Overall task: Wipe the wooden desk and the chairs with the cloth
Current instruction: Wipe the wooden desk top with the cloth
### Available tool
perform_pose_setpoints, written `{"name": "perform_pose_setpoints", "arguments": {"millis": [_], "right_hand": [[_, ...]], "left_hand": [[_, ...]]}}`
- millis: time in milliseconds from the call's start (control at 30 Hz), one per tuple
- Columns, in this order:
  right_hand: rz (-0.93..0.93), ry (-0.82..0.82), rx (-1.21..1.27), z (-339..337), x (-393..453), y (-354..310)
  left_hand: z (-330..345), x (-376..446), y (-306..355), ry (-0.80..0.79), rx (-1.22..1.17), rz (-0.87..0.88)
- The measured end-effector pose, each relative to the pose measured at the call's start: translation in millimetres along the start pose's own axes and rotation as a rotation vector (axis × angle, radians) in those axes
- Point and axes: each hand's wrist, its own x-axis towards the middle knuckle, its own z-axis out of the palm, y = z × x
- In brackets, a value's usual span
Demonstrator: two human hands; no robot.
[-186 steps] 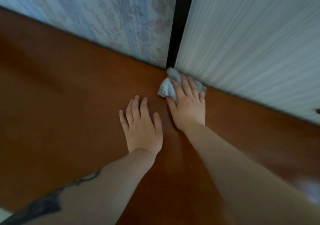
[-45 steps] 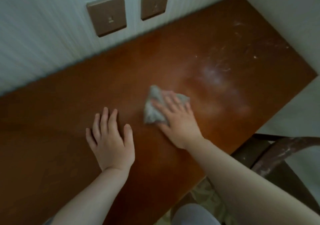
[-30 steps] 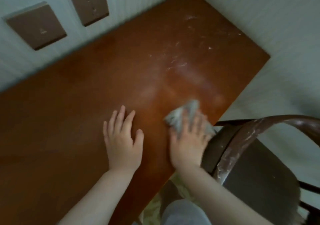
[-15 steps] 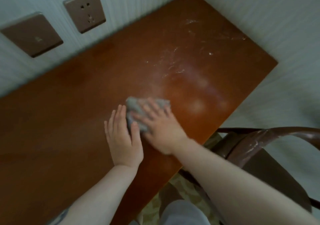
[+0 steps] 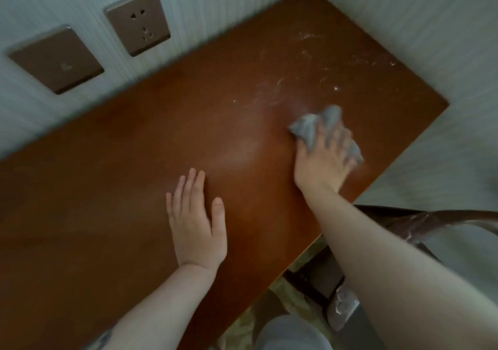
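Observation:
The reddish-brown wooden desk (image 5: pixel 134 188) fills the view and ends in a corner of the room at the upper right. My right hand (image 5: pixel 323 161) lies flat with spread fingers on a crumpled grey cloth (image 5: pixel 307 128), pressing it to the desk near the right end. White dust streaks (image 5: pixel 304 61) mark the wood beyond the cloth. My left hand (image 5: pixel 195 220) rests palm down on the desk, fingers straight, holding nothing. A dark wooden chair (image 5: pixel 420 223) with a curved, dust-smeared backrest stands under the desk's front edge at the right.
Two brown wall plates, a socket (image 5: pixel 138 22) and a blank plate (image 5: pixel 55 60), sit on the striped wall behind the desk. A second wall (image 5: pixel 431 39) closes off the desk's right end. Patterned floor (image 5: pixel 250 320) shows below the front edge.
My right hand has slid the cloth to the right, away from my left hand, towards the dusty end of the desk. My left hand has stayed flat in place.

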Motion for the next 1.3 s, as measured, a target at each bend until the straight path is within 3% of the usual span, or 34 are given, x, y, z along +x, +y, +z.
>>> {"name": "perform_pose_setpoints", "arguments": {"millis": [33,67,100,200,233,267,300,400,433,467,500,600,633,667,767,800,833,933,1000,1067,1167,1200,1233,1300], "right_hand": [[0.107,0.022,0.006,2,-15,7],[0.071,0.020,-0.020,6,-35,8],[-0.107,-0.004,-0.051,8,-57,2],[-0.878,-0.263,-0.086,10,-79,-19],[-0.981,-0.291,-0.121,6,-62,-19],[-0.937,-0.266,-0.146,5,-43,-13],[-0.763,-0.200,-0.151,3,-26,-1],[0.020,0.043,0.017,-6,-11,47],[0.146,0.060,0.029,-5,-23,52],[0.128,0.049,-0.022,-1,-40,49],[-0.010,0.028,-0.071,2,-58,39],[-0.674,-0.184,-0.081,4,-74,5],[-0.790,-0.238,-0.092,1,-58,1],[-0.777,-0.247,-0.114,-1,-39,1],[-0.182,-0.045,-0.052,-3,-14,18],[-0.070,-0.022,-0.050,0,-26,17],[-0.105,-0.030,-0.053,4,-44,12],[-0.673,-0.282,-0.032,13,-86,-29],[-0.962,-0.347,-0.047,13,-64,-55],[-0.889,-0.272,-0.099,12,-28,-64],[-0.388,-0.080,-0.063,14,-19,-39],[-0.346,-0.025,-0.084,18,-35,-34],[-0.395,-0.014,-0.110,21,-57,-34],[-0.706,-0.104,-0.115,32,-92,-54]], "left_hand": [[0,0,0,-0.001,0.004,0.002],[1,1,0,-0.004,0.006,0.003],[1,1,-1,-0.007,0.007,0.001],[0,2,-1,-0.013,0.013,0.016],[-1,2,1,-0.020,0.017,0.029],[-2,1,3,-0.030,0.017,0.035],[-3,1,6,-0.042,0.012,0.032],[2,10,19,-0.061,-0.021,-0.002],[5,17,24,-0.063,-0.024,-0.013],[8,24,27,-0.064,-0.020,-0.022],[10,33,31,-0.063,-0.010,-0.028],[15,64,37,-0.049,0.052,0.033],[15,75,37,-0.052,0.087,0.070],[15,85,37,-0.059,0.124,0.099],[10,108,32,-0.047,0.197,0.083],[7,112,28,-0.036,0.203,0.062],[5,114,23,-0.030,0.206,0.048],[-2,114,6,-0.013,0.201,0.016],[-9,109,-6,0.017,0.185,-0.041],[-17,104,-16,0.040,0.178,-0.089],[-30,100,-31,0.093,0.175,-0.136],[-34,100,-36,0.115,0.167,-0.160],[-37,100,-43,0.131,0.160,-0.185],[-42,101,-58,0.147,0.145,-0.230]]}}
